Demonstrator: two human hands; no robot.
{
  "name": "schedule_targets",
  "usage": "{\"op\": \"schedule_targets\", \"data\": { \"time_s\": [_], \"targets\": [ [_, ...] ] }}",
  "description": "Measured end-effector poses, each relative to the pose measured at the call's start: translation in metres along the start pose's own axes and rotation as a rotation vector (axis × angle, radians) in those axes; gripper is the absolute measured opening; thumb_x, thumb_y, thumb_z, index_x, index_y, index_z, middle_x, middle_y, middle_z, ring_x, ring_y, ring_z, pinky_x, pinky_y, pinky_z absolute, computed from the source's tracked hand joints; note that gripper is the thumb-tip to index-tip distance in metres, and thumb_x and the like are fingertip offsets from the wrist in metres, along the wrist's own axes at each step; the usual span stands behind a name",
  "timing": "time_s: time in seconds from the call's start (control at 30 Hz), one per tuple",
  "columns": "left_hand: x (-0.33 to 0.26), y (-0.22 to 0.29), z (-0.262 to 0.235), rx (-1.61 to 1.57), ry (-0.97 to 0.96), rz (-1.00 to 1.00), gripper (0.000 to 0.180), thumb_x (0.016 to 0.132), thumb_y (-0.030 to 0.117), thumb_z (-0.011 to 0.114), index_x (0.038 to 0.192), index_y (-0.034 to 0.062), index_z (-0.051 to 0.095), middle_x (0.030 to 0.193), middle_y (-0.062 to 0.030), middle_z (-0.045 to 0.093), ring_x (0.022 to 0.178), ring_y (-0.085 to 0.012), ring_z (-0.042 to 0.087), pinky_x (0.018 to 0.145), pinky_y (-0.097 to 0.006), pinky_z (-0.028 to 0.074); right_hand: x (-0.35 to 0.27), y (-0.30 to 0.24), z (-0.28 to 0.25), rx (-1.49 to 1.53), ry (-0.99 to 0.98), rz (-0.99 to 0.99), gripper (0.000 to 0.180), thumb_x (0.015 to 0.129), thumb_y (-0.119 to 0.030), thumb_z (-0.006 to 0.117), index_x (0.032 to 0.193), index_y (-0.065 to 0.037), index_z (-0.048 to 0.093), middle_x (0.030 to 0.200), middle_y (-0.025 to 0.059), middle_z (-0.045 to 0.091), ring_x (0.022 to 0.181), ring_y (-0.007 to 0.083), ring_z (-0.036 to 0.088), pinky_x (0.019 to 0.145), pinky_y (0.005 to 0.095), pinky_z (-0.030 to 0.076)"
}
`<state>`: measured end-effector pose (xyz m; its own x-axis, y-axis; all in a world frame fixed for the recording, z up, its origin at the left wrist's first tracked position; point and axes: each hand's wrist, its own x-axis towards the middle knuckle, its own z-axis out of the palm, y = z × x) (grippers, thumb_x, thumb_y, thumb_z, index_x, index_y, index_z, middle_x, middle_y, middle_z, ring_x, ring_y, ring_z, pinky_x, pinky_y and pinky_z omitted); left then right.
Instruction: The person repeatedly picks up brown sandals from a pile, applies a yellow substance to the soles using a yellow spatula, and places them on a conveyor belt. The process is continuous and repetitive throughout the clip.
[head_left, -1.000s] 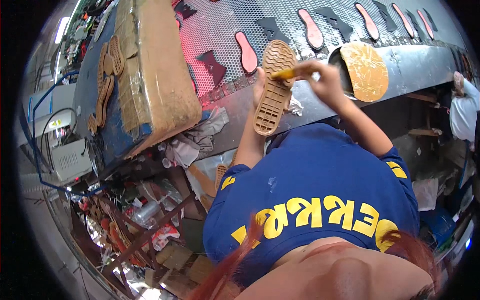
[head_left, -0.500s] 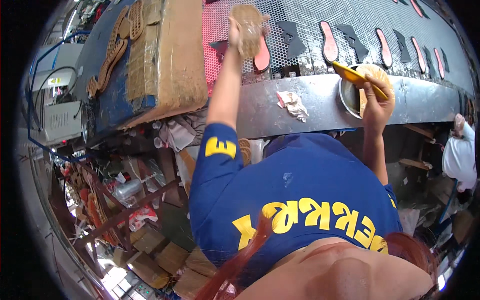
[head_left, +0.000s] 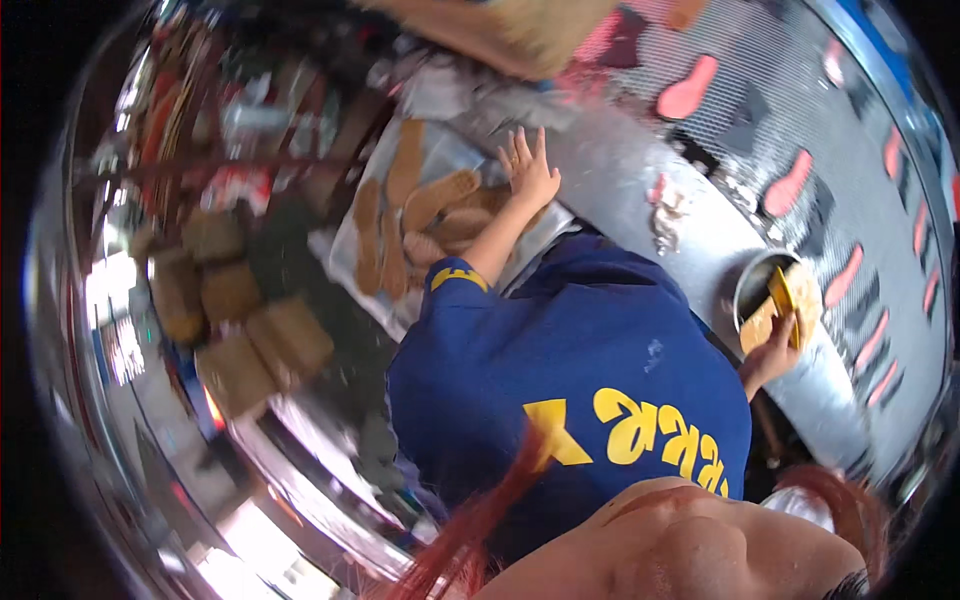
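Note:
My left hand (head_left: pixel 530 175) reaches out with fingers spread and nothing in it, above the edge of a white plastic-lined bin (head_left: pixel 348 240). Several tan shoe soles (head_left: pixel 440 200) lie loosely in that bin, below and beside the hand. In my right hand (head_left: pixel 775 350) is a flat yellow tool (head_left: pixel 785 295), gripped beside a round metal pot (head_left: pixel 745 285). A tan, crusted piece (head_left: pixel 806 290) covers part of the pot's rim. My right hand hides the tool's lower end.
A metal ledge (head_left: pixel 715 240) runs along a perforated belt (head_left: pixel 740 75). Pink insoles (head_left: pixel 790 183) and black cut pieces (head_left: pixel 748 120) lie on the belt. Crumpled paper (head_left: pixel 668 210) rests on the ledge. Cardboard boxes (head_left: pixel 290 340) stand on the floor at left.
The view has swung left. My left hand has left the tan sole at the belt and come back over the bin, empty. My right hand still grips the yellow tool.

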<state>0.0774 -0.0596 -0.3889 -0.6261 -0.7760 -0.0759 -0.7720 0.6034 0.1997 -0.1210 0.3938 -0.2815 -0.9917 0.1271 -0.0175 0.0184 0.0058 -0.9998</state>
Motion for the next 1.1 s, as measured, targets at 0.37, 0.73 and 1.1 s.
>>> {"op": "schedule_targets", "data": {
  "time_s": [0.37, 0.73, 1.1],
  "targets": [
    [-0.075, -0.115, -0.007, -0.129, -0.091, -0.951, 0.108, 0.077, 0.075, 0.055, 0.155, 0.0205, 0.003, 0.155, -0.0327, 0.001, 0.144, -0.0478, 0.003, 0.11, -0.068, 0.008, 0.019, -0.028, 0.056, -0.09, -0.229, -0.1, 0.024, 0.093, -0.009, 0.064, 0.112, 0.005, 0.063, 0.106, 0.0126, 0.066, 0.093, 0.0197, 0.065, 0.078, 0.0271, 0.054],
    [0.009, -0.038, -0.051, 0.144, 0.273, -0.015, 0.027, 0.092, 0.012, 0.05, 0.115, 0.0027, 0.061, 0.116, -0.0139, 0.065, 0.115, -0.0295, 0.057, 0.102, -0.043, 0.04, 0.007, 0.018, 0.012, -0.23, -0.02, -0.083, 0.019, 0.093, -0.012, 0.065, 0.106, 0.001, 0.067, 0.099, 0.0069, 0.067, 0.09, 0.0147, 0.062, 0.079, 0.0271, 0.05],
    [-0.005, 0.077, -0.037, -0.644, 0.116, 0.558, 0.026, 0.083, -0.009, 0.051, 0.107, -0.0014, 0.058, 0.12, -0.0183, 0.053, 0.105, -0.037, 0.06, 0.096, -0.047, 0.048, 0.003, 0.088, -0.004, -1.077, 0.085, -0.436, 0.014, 0.087, -0.006, 0.06, 0.099, -0.005, 0.065, 0.087, 0.0159, 0.059, 0.081, 0.0347, 0.063, 0.069, 0.043, 0.051]
  ]
}}
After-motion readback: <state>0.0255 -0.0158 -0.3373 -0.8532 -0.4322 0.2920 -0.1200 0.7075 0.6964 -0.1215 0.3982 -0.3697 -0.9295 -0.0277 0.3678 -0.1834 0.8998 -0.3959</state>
